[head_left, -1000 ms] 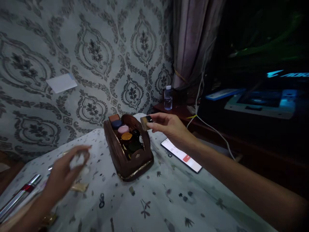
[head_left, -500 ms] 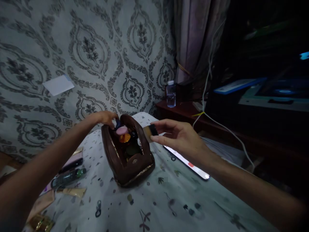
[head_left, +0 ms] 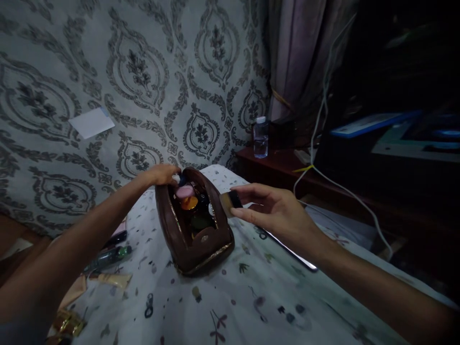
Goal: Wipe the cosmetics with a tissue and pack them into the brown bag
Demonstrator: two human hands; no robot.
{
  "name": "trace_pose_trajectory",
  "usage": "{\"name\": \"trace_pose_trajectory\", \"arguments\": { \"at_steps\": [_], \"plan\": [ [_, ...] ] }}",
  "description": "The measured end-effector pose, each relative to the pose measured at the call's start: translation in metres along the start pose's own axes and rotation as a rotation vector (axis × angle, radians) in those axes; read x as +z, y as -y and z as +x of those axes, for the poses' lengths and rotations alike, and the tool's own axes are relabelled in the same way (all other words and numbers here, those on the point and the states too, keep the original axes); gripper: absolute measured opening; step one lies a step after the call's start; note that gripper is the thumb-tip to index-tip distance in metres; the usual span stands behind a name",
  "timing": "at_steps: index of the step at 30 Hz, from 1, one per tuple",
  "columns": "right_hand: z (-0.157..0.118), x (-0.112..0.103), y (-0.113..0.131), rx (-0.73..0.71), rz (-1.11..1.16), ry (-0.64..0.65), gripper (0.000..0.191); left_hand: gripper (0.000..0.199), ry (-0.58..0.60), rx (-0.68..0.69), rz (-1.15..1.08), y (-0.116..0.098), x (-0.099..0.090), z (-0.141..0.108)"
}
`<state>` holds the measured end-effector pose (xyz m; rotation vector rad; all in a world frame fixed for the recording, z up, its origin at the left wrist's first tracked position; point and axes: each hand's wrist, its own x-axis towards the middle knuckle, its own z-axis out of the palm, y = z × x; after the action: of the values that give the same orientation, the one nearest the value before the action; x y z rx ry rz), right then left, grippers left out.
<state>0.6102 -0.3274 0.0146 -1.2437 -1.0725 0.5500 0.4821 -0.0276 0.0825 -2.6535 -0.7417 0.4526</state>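
Observation:
A brown cosmetic bag (head_left: 167, 235) stands unzipped on the patterned sheet. Inside it I see a pink rounded item (head_left: 185, 191), an amber round container (head_left: 189, 203) and several darker pieces. My left hand (head_left: 164, 174) is at the bag's far left rim, its fingers closed on a small dark blue and white item (head_left: 181, 179) at the opening. Just outside the bag's right side, my right hand (head_left: 278, 208) pinches a foundation bottle (head_left: 226, 205) with tan contents by its black cap. The bottle is tilted sideways.
A phone (head_left: 294, 254) lies partly under my right forearm. To the left are a green-capped bottle (head_left: 108, 258), a beige tube (head_left: 114, 279) and a gold item (head_left: 68, 322). A clear bottle (head_left: 260, 139) stands on the red-brown ledge (head_left: 247, 154), near a white cable (head_left: 345, 199).
The view has shifted slightly, so everything sits a little differently. My left hand has lifted slightly at the rim with the blue and white item. My right hand keeps the foundation bottle beside the bag.

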Motion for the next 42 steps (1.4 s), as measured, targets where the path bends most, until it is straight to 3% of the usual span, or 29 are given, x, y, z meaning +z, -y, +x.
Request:
{"name": "trace_pose_trajectory", "arguments": {
  "at_steps": [15, 23, 28, 42],
  "plan": [
    [0.001, 0.005, -0.01, -0.01, 0.037, 0.038, 0.038, 0.049, -0.136, -0.089, -0.036, -0.005, 0.011, 0.0],
    [-0.004, 0.002, -0.005, 0.006, 0.008, 0.037, 0.04, 0.05, -0.087, -0.095, -0.018, -0.003, 0.007, -0.001],
    [-0.008, -0.006, -0.006, 0.045, -0.018, -0.008, 0.051, 0.051, -0.054, -0.01, -0.013, 0.002, 0.004, 0.003],
    [-0.011, -0.01, -0.011, 0.042, -0.014, -0.015, 0.05, 0.055, -0.015, 0.072, -0.068, 0.006, -0.002, 0.003]
  ]
}}
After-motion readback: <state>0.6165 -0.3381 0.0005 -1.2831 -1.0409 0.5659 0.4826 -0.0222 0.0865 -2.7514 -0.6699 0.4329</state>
